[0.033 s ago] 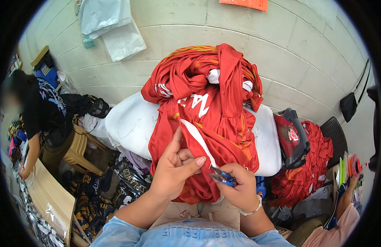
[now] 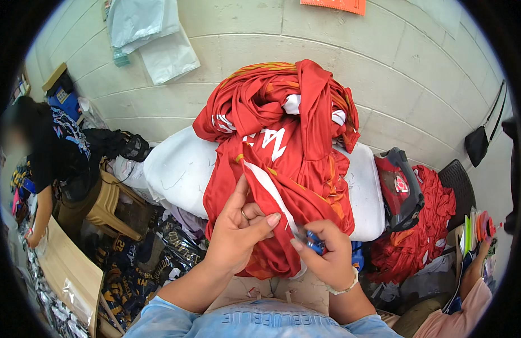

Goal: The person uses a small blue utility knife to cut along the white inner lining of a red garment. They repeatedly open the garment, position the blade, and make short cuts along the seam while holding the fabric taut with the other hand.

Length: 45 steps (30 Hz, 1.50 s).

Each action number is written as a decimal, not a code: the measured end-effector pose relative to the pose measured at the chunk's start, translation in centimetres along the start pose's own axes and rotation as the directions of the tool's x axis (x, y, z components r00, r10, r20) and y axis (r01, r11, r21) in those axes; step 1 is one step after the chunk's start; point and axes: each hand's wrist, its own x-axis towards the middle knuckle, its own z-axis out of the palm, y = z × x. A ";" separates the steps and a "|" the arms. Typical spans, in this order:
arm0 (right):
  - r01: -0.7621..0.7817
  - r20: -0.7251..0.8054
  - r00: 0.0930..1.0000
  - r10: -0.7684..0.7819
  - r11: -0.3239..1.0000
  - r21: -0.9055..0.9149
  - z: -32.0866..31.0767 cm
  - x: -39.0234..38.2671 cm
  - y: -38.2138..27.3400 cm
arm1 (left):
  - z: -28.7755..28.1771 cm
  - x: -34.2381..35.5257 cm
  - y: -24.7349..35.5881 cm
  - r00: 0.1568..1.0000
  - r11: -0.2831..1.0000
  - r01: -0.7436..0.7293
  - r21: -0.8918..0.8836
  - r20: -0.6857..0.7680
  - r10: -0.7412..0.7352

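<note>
A red jersey (image 2: pixel 322 169) with white lettering and yellow-orange trim lies before me on a white padded board (image 2: pixel 173 169). My left hand (image 2: pixel 235 236), wearing a ring, pinches the folded edge of the red cloth between thumb and fingers. Along that edge runs a white strip (image 2: pixel 269 186). Blue-handled thread snips (image 2: pixel 314 242) are gripped in my right hand (image 2: pixel 331 259), their blades at the lower end of the white strip. Whether the blades touch the cloth is blurred. Behind it, more red jerseys (image 2: pixel 243 101) are heaped against the wall.
A grey and red clothes iron (image 2: pixel 398 188) stands at the board's right, beside piled red garments (image 2: pixel 407 250). Dark garments (image 2: pixel 125 281) lie at the lower left near a beige plastic chair (image 2: pixel 111 205). One person (image 2: pixel 63 152) is at the left; a pink sleeve (image 2: pixel 452 315) shows at right.
My right hand has shifted slightly, and the snips have turned a little within its grip. My left hand and the jersey are almost unmoved.
</note>
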 end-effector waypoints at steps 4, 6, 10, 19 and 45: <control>-0.027 -0.145 0.988 0.050 0.987 0.156 0.6 -0.1 0.7 | 0.2 0.3 -0.1 0.999 0.999 -0.027 -0.017 -0.023 0.027; 0.050 -0.164 0.986 -0.040 0.997 0.057 0.8 -0.3 0.7 | 0.3 0.2 -0.2 0.999 0.999 -0.037 -0.029 -0.008 0.037; 0.091 -0.179 0.980 -0.091 0.996 -0.008 1.3 -0.1 0.4 | 0.5 0.0 -0.5 0.999 0.999 -0.033 -0.040 0.011 0.034; 0.133 -0.166 0.976 -0.145 0.988 -0.080 1.2 0.1 -0.4 | 1.0 -0.5 -0.3 1.000 0.999 -0.023 -0.024 0.003 0.023; 0.051 -0.075 0.997 -0.028 0.948 0.315 1.4 0.5 0.6 | 0.0 -0.8 -0.4 0.996 0.995 -0.029 -0.095 0.082 0.037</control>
